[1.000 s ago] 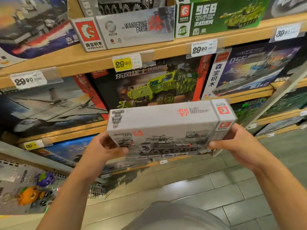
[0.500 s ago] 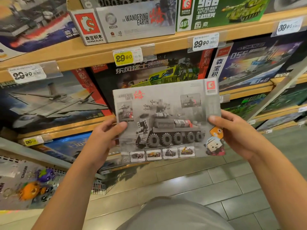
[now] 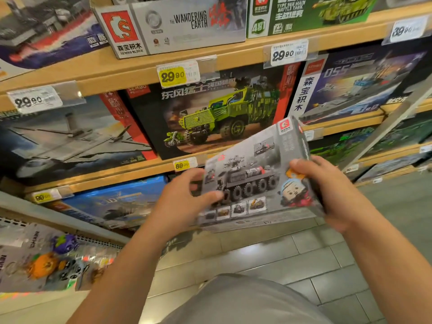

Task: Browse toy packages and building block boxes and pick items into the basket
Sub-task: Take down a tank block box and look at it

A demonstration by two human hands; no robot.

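**Two hands hold one grey block box by the toy shelves**

Two bare hands hold a flat grey cardboard box (image 3: 254, 178) up in front of the wooden shelves (image 3: 210, 54). The box is tilted, with its right end higher. Its front shows a grey truck with many black wheels, a row of four small pictures along the bottom, and a cartoon face with a red body. A red logo square sits in the top corner. The small words on it are too blurry to read.

The left hand (image 3: 184, 202) holds the left edge, with its thumb lying across the front and its fingers behind. The right hand (image 3: 327, 190) grips the right edge, with its thumb on the front and its fingers curled round the side.

On the top shelf stands a silver box (image 3: 177, 26) that says "THE WANDERING EARTH" and "SEMBO BLOCK" beside a red logo. Next to it is a green box (image 3: 308, 15) with a tank and the words "BATTLE TANK".

Below, a dark box (image 3: 210, 118) shows a green army truck and the word "SEMBO". To its right, a box with a grey ship (image 3: 360, 87) says "055".

A yellow price tag (image 3: 174, 76) reads 29.90, and a white tag (image 3: 286, 53) reads 29.90 too.

Small toy key chains (image 3: 53, 260) hang at the lower left. The floor (image 3: 304, 265) is made of smooth grey tiles.
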